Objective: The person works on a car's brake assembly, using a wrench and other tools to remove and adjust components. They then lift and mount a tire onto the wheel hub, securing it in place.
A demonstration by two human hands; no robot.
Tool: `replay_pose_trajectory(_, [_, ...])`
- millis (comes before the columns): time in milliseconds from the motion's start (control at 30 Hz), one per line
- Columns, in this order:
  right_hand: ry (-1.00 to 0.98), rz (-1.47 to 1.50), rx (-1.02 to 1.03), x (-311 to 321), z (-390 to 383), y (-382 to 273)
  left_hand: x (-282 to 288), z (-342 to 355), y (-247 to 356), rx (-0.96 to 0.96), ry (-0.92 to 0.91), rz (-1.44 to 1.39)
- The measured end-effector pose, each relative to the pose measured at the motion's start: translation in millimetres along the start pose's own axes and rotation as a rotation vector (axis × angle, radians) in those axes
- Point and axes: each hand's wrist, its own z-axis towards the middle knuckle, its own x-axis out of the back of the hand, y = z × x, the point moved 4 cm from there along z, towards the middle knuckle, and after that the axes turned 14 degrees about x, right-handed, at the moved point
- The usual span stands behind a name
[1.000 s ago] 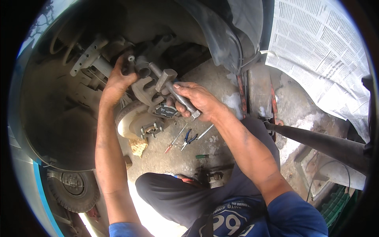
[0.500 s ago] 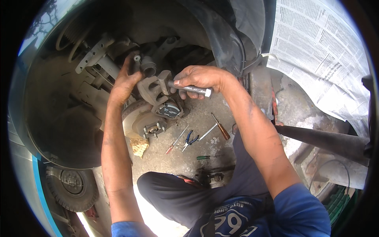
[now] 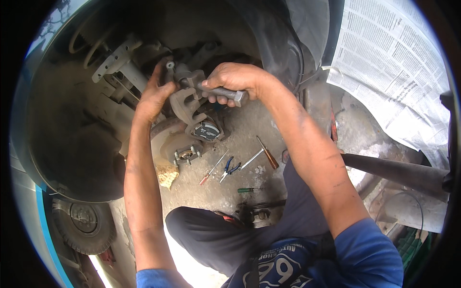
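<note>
- Left of centre in the upper frame I see a bare left hand (image 3: pixel 154 98) closed round the upper end of a brake caliper (image 3: pixel 181 106); some of its fingers are hidden behind the metal.
- The caliper sits just above the frame's middle, left of centre: dull grey cast metal, rough-skinned, with curved, claw-like prongs.
- Near upper centre, the right hand (image 3: pixel 234 78) is wrapped tight round the handle of a hammer (image 3: pixel 224 92), a thick steel bar ending in a blunt, angular butt. Its blocky head is up by the caliper; I can't tell whether they touch.
- Below the prongs is a dark, flat brake pad (image 3: pixel 206 130) with pale markings.
- Lower left of that, a round brake disc (image 3: pixel 165 144), smooth and grey-brown, carries short metal studs (image 3: pixel 187 154).
- Around the frame's centre, on gritty, stained concrete (image 3: pixel 197 194), lie blue-handled pliers (image 3: pixel 229 169), a thin red-handled screwdriver (image 3: pixel 206 178), a shiny metal rod (image 3: pixel 252 160), a brown-handled screwdriver (image 3: pixel 270 156) and a green-handled one (image 3: pixel 246 190).
- A crumpled yellowish scrap (image 3: pixel 168 177) rests beneath the disc.
- At upper right hang creased, thin newspaper sheets (image 3: pixel 384 72); at lower left, a chunky-treaded tyre (image 3: pixel 103 228).
</note>
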Motion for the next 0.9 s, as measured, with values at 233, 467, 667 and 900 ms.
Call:
replay_pose_trajectory(233, [0.23, -0.326, 0.102, -47, -3, -2, 2, -1, 13, 0.007, 0.049, 0.181])
replay_pose_trajectory(467, [0.415, -0.714, 0.242, -64, -18, 7, -10, 3, 23, -0.082, 0.064, 0.109])
replay_pose_trajectory(667, [0.383, -0.229, 0.118, -42, -38, 28, -49, 27, 34, -0.064, 0.083, 0.618])
replay_pose_trajectory(900, [0.474, 0.299, 0.141, -26, -55, 96, -122, 90, 10, -0.12, -0.125, 1.126])
